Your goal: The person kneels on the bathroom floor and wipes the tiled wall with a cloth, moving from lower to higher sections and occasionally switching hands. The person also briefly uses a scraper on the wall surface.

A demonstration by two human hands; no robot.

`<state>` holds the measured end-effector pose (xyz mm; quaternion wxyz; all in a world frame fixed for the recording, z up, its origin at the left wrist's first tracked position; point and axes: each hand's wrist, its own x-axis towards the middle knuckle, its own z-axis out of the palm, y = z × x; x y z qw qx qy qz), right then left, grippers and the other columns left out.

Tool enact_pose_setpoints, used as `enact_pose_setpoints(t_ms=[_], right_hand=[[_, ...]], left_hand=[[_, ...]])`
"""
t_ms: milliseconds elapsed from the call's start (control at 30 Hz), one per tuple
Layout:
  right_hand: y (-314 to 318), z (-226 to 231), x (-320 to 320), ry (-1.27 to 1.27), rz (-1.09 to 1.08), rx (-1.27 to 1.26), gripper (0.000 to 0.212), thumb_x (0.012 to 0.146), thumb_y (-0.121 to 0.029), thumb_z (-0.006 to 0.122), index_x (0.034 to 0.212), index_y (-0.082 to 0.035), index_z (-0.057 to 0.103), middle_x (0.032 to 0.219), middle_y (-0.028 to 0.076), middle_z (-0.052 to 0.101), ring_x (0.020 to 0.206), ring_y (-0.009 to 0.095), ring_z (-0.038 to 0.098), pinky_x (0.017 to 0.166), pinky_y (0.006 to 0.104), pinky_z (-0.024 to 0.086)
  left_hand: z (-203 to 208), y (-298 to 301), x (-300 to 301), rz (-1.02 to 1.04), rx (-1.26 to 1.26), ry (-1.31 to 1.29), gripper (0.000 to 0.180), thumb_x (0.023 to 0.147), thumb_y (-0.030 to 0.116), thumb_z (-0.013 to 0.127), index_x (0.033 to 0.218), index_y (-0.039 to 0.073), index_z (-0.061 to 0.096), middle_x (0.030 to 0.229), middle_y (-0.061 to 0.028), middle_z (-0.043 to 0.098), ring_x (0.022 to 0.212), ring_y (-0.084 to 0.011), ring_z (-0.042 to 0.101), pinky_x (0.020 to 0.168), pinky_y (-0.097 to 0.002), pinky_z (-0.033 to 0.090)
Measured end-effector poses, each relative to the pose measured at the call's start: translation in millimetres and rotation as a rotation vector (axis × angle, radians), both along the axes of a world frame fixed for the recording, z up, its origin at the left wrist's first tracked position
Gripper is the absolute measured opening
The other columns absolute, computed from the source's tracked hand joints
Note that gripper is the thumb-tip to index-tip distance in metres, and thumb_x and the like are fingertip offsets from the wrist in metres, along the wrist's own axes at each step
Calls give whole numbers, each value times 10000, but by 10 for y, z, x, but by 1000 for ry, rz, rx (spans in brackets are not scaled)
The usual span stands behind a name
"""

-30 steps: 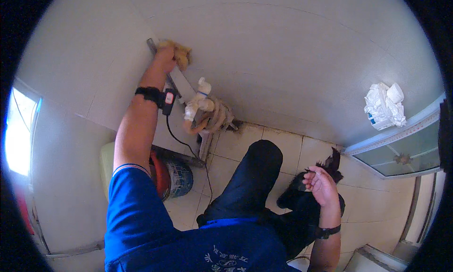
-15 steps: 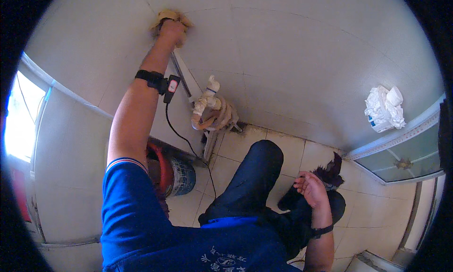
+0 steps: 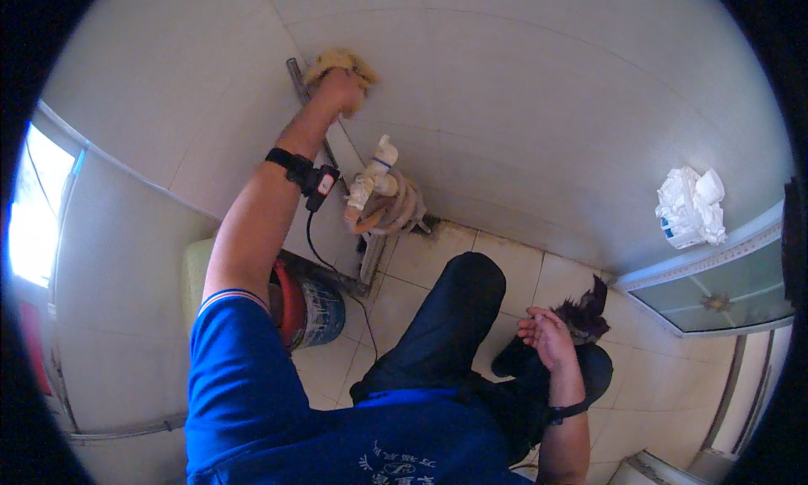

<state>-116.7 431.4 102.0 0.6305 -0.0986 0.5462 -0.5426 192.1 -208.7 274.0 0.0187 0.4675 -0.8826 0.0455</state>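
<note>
Reaching up to the tiled wall (image 3: 522, 89), my left hand (image 3: 342, 91) is closed on a crumpled yellow cloth (image 3: 333, 61), pressed to the surface. The fingers are slightly smeared by motion. A metal strip (image 3: 295, 74) runs down the wall beside this hand. Below it are a white pipe fitting (image 3: 383, 158) and a coiled pale hose (image 3: 404, 203). My right hand (image 3: 551, 338) hangs loosely over my right knee, its fingers half curled and apart, with nothing in them. Close behind it is a dark purple shaggy thing (image 3: 593, 312).
A blue-and-white bucket (image 3: 324, 312) with a red rim or basin (image 3: 290, 304) stands under my left arm. A black cable (image 3: 341, 270) trails from my left wrist strap. Rightward are a white tissue packet (image 3: 692, 207) on the wall and a glass-paned frame (image 3: 715, 304).
My left hand has moved right and lower along the wall with the yellow cloth, uncovering the top of the metal strip. The right hand stays over the knee, barely shifted.
</note>
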Motion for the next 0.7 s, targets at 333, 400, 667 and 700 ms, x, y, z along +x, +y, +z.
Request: enact_pose_setpoints(t_ms=[333,400,667,700], right_hand=[[-51,-161,134,46,13,93,301,1070,-239,547,1304,-56,598,1053,133,737,860,217,700,758,333,552],[-55,-187,153,41,15,103,306,1072,-240,544,1308,-52,594,1045,134,739,851,216,702,756,329,551],[-100,-212,166,51,34,78,333,1071,-257,542,1324,-45,586,1056,131,742,880,219,708,751,322,544],[-87,-208,165,57,27,90,333,1069,-255,544,1323,-45,586,1061,131,742,884,219,708,752,322,543]], left_hand=[[337,392,48,222,224,764,516,947,379,643,1125,-103,687,1051,-216,735,967,-290,719,799,-432,563],[701,440,-4,192,106,913,585,924,434,667,1126,-115,682,1042,-232,740,971,-334,725,822,-437,563],[1495,379,-34,150,-286,1007,614,908,475,669,1056,-120,683,1029,-299,732,989,-414,718,861,-462,556],[1342,384,-51,164,-367,975,605,917,469,659,1048,-121,684,1026,-300,732,987,-420,717,864,-461,558]])
